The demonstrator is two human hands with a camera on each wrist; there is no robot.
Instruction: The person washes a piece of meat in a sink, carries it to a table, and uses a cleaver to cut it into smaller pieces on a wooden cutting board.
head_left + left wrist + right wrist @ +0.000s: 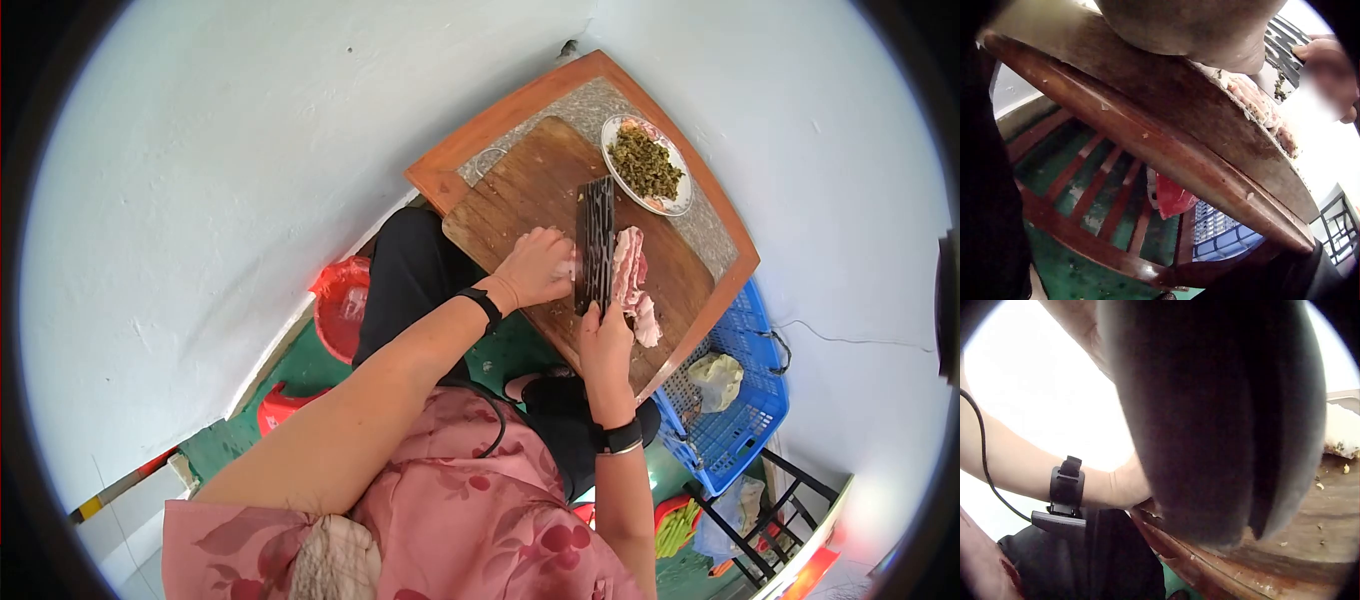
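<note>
In the head view, my right hand (607,352) grips the handle end of a cleaver (595,235) with a dark, streaked blade. The blade stands over the wooden cutting board (520,190). My left hand (540,266) is just left of the blade, its fingers bent over a pale pink piece of raw meat (573,266). On the blade's right side lie fatty raw meat strips (630,268). The left wrist view shows the underside of the left hand close over the board, with meat (1250,100) beyond it. A large dark shape blocks most of the right wrist view.
A plate of chopped greens (645,165) stands at the table's far right. The board lies on a wood-rimmed table (450,170) in a wall corner. A blue basket (740,430) holding a plastic bag is at lower right; a red basin (340,320) sits at left.
</note>
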